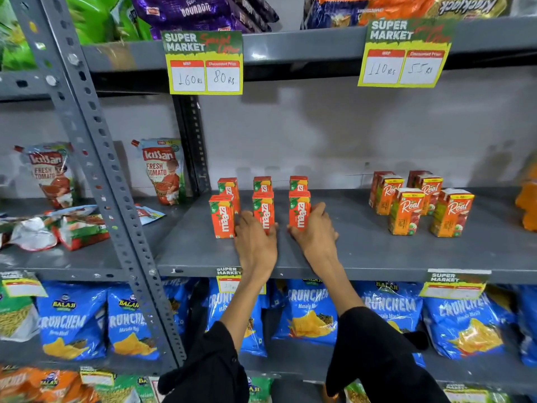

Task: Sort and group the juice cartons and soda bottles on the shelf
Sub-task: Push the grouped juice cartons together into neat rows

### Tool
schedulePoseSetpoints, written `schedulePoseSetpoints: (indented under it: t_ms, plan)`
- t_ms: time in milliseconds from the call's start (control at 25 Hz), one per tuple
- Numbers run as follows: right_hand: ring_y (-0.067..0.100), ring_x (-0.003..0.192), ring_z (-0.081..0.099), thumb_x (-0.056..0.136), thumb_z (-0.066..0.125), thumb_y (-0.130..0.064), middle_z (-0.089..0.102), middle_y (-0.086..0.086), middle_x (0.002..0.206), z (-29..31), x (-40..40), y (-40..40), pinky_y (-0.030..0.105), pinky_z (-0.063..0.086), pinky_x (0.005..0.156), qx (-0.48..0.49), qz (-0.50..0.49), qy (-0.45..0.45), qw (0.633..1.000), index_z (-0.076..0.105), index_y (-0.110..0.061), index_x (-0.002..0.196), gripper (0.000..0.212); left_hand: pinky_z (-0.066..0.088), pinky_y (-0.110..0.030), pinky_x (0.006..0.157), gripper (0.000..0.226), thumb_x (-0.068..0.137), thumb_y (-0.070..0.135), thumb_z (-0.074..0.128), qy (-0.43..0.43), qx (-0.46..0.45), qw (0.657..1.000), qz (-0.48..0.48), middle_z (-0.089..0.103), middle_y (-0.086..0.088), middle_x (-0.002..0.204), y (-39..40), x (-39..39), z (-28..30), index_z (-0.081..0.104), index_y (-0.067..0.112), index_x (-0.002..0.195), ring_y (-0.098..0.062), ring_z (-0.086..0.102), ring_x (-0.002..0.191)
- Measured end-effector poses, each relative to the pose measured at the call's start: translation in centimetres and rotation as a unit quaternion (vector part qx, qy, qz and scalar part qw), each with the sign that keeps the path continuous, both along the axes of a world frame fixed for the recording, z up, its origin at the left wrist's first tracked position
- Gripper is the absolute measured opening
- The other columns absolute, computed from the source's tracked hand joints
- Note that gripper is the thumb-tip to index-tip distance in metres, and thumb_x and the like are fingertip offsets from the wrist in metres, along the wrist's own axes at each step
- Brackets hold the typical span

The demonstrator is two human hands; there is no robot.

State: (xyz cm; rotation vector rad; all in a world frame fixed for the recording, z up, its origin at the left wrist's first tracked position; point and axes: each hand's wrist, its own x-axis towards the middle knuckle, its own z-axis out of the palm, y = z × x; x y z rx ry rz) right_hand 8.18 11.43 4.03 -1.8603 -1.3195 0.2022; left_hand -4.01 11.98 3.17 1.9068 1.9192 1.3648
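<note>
Several small orange Maaza juice cartons stand in two rows on the grey middle shelf (363, 251). My left hand (255, 242) grips the front middle Maaza carton (263, 207) from below and both sides. My right hand (315, 231) wraps the front right Maaza carton (299, 209). The front left Maaza carton (222, 216) stands free beside my left thumb. Three more Maaza cartons (262, 184) stand behind. To the right, a group of several orange Real juice cartons (406, 210) stands upright, apart from my hands. No soda bottles are visible.
A slotted grey upright post (96, 158) divides the shelf; Kissan tomato pouches (162, 170) stand and lie to its left. Price cards (205, 64) hang from the shelf above. Blue Crunchem snack bags (311, 312) fill the shelf below. An orange item (527, 202) sits at the far right.
</note>
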Motion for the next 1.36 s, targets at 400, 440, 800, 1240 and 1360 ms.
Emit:
schedulePoseSetpoints:
  t_ms: [400, 440, 800, 1240, 1360]
  plan:
    - [0.031, 0.108, 0.066, 0.069, 0.086, -0.041, 0.065, 0.015, 0.119, 0.1, 2.0, -2.5, 0.035, 0.054, 0.084, 0.065, 0.049, 0.104, 0.991, 0.041, -0.012, 0.126, 0.078, 0.048, -0.05, 0.103, 0.072, 0.081, 0.035, 0.081, -0.084, -0.017, 0.996, -0.04, 0.053, -0.021, 0.131, -1.1, 0.1, 0.8, 0.046, -0.003, 0.131, -0.038, 0.054, 0.122]
    - [0.028, 0.106, 0.066, 0.069, 0.085, -0.044, 0.066, 0.013, 0.117, -0.1, 3.2, -3.4, 0.034, 0.055, 0.082, 0.086, 0.054, 0.111, 0.989, 0.044, -0.013, 0.125, 0.076, 0.046, -0.047, 0.104, 0.072, 0.08, 0.036, 0.082, -0.087, 0.017, 0.996, -0.034, 0.052, -0.02, 0.13, -2.3, 0.8, 0.7, 0.046, -0.002, 0.129, -0.036, 0.052, 0.122]
    - [0.032, 0.101, 0.061, 0.082, 0.076, -0.02, 0.059, 0.016, 0.115, 0.5, 23.4, -10.9, 0.031, 0.046, 0.088, 0.195, -0.031, 0.08, 0.977, 0.052, -0.006, 0.114, 0.042, 0.054, -0.04, 0.072, 0.033, 0.085, 0.037, 0.075, -0.197, 0.054, 0.968, -0.148, 0.067, 0.002, 0.096, -12.3, 21.7, 0.3, 0.054, 0.021, 0.106, -0.018, 0.065, 0.075]
    - [0.041, 0.126, 0.048, 0.072, 0.083, -0.036, 0.051, 0.023, 0.132, 0.2, 30.3, -8.2, 0.05, 0.045, 0.102, 0.018, -0.042, 0.046, 0.998, 0.038, 0.001, 0.127, 0.08, 0.055, -0.05, 0.089, 0.057, 0.08, 0.031, 0.081, -0.048, -0.077, 0.995, -0.03, 0.065, -0.018, 0.118, -7.9, 30.7, 1.9, 0.046, 0.005, 0.118, -0.039, 0.064, 0.108]
    - [0.041, 0.123, 0.051, 0.072, 0.083, -0.033, 0.054, 0.022, 0.127, -0.3, 30.9, -7.8, 0.052, 0.046, 0.101, 0.021, -0.036, 0.038, 0.998, 0.039, -0.001, 0.123, 0.074, 0.056, -0.051, 0.088, 0.051, 0.083, 0.031, 0.079, -0.029, -0.064, 0.997, -0.021, 0.067, -0.016, 0.115, -7.7, 30.7, 1.6, 0.047, 0.008, 0.115, -0.036, 0.067, 0.104]
